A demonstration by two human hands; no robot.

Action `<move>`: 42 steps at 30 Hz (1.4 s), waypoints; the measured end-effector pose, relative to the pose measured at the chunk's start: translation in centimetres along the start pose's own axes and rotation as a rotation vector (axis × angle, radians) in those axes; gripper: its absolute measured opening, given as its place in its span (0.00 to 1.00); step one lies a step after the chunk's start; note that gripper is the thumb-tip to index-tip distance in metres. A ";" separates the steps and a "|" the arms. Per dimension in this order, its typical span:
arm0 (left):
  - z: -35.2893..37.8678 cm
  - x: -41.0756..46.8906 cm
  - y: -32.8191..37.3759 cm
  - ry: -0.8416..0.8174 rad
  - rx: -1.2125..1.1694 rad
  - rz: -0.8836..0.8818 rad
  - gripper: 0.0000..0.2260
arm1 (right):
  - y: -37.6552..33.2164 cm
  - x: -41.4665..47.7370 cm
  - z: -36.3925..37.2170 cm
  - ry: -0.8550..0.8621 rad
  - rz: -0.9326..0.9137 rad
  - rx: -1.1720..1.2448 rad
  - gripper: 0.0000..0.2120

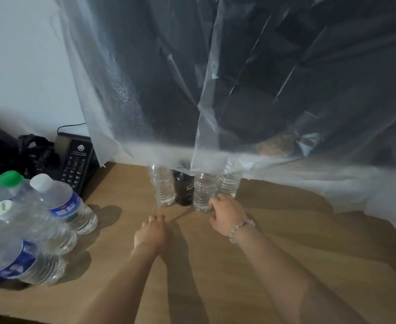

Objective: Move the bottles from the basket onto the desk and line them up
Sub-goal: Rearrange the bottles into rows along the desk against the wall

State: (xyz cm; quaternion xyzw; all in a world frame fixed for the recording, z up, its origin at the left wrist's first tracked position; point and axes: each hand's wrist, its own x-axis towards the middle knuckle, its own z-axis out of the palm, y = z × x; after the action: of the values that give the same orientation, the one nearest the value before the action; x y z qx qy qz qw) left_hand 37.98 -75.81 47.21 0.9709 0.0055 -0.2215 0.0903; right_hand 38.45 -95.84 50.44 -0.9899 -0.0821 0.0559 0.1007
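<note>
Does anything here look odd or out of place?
Yes: a clear plastic sheet hangs over the desk, draping the tops of the lined-up bottles. One dark bottle stands among clear ones.

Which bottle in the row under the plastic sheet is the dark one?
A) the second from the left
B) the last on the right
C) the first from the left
A: the dark bottle stands second from the left in the row, between a clear bottle on its left and two more clear ones on its right, all partly under the plastic sheet.
</note>
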 end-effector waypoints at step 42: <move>-10.7 -16.2 -25.6 0.749 -0.042 -0.190 0.19 | -33.5 0.7 -0.7 0.184 -0.362 0.216 0.16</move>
State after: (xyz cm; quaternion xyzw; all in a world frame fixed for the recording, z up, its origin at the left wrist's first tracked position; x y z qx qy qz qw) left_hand 26.69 -48.21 59.21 0.9778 0.1326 0.1410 0.0809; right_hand 34.12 -63.48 58.03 -0.9435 -0.2425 -0.0453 0.2214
